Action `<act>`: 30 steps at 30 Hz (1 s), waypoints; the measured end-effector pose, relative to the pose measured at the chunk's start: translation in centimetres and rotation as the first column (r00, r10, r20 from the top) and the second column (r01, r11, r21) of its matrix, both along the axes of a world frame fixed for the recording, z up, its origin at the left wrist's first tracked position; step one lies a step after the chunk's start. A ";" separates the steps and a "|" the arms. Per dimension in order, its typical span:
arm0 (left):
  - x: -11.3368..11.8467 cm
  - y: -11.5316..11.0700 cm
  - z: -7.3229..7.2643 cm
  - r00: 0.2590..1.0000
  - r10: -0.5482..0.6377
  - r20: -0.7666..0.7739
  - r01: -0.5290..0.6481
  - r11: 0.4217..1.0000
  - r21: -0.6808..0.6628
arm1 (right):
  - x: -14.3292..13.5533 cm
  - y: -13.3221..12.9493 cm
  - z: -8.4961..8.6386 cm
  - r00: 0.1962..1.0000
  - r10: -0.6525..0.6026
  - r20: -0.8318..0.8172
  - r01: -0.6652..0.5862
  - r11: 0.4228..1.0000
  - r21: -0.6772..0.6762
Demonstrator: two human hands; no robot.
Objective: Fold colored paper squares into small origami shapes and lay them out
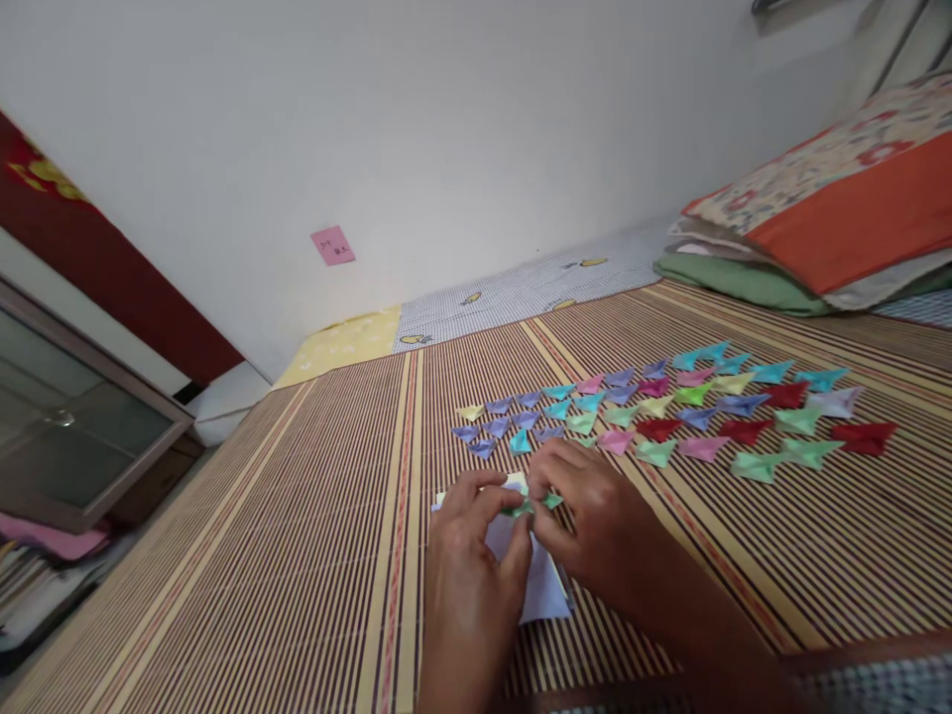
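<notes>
Between my two hands is a small green folded paper boat (551, 501), partly covered by fingers. My left hand (476, 550) pinches its left side between thumb and index finger. My right hand (584, 501) is closed on its right side, fingertips curled in. Below the hands lies a stack of paper sheets (544, 590), a pale lilac one on top and a yellow edge showing. Just beyond stand rows of folded paper boats in many colours, among them a red boat (863, 436), a pink boat (703, 447) and a cyan boat (520, 442).
A striped bamboo mat (334, 516) covers the bed. Folded bedding (840, 218) is piled at the back right against the white wall (476, 149), which bears a pink note (332, 245). A glass-fronted cabinet (66, 416) stands at the left.
</notes>
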State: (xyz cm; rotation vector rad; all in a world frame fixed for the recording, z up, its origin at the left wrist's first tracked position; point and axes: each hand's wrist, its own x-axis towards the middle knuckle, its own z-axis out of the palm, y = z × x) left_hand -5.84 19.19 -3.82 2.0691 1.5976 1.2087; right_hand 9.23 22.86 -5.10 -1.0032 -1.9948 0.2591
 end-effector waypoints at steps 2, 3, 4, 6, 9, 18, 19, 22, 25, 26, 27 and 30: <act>0.2 0.0 -0.2 0.999 0.044 0.001 -0.044 0.999 0.029 | 0.0 -0.1 0.2 0.999 0.028 -0.032 -0.029 0.999 -0.019; 0.4 0.0 -0.2 0.998 0.056 0.006 -0.056 0.998 0.033 | 0.0 -0.1 0.2 0.998 0.038 -0.047 -0.039 0.999 -0.024; 0.5 0.0 -0.3 0.998 0.062 0.016 -0.062 0.998 0.030 | 0.0 -0.1 0.3 0.997 0.044 -0.057 -0.046 0.999 -0.027; 0.8 0.1 -0.5 0.997 0.062 0.049 -0.063 0.998 0.023 | -0.1 -0.1 0.4 0.996 0.049 -0.073 -0.052 0.998 -0.031; 1.0 0.3 -0.7 0.991 0.075 0.107 -0.079 0.996 0.040 | -0.1 0.0 0.4 0.994 0.040 -0.105 -0.045 0.998 -0.042; 1.3 0.3 -0.7 0.985 0.140 0.098 -0.157 0.968 0.195 | -0.5 -0.3 0.1 0.966 -0.171 -0.193 0.140 0.976 -0.165; 1.3 0.2 -0.7 0.988 0.128 0.084 -0.143 0.969 0.204 | -0.6 -0.3 0.1 0.962 -0.181 -0.205 0.149 0.976 -0.161; 1.2 0.2 -0.5 0.994 0.096 0.057 -0.106 0.972 0.211 | -0.6 -0.2 0.2 0.952 -0.196 -0.234 0.158 0.972 -0.173; 1.2 0.3 -0.5 0.996 0.082 0.042 -0.089 0.976 0.200 | -0.2 -0.3 0.4 0.951 -0.165 -0.262 0.104 0.967 -0.231; 1.2 0.3 -0.5 0.996 0.082 0.036 -0.088 0.977 0.193 | -0.1 -0.3 0.5 0.950 -0.158 -0.269 0.092 0.966 -0.243; 1.2 0.3 -0.5 0.996 0.084 0.031 -0.088 0.978 0.189 | 0.0 -0.3 0.6 0.949 -0.156 -0.275 0.087 0.965 -0.247; 1.2 0.4 -0.7 0.996 0.088 0.015 -0.090 0.979 0.181 | 0.0 -0.3 0.8 0.947 -0.127 -0.294 0.053 0.968 -0.246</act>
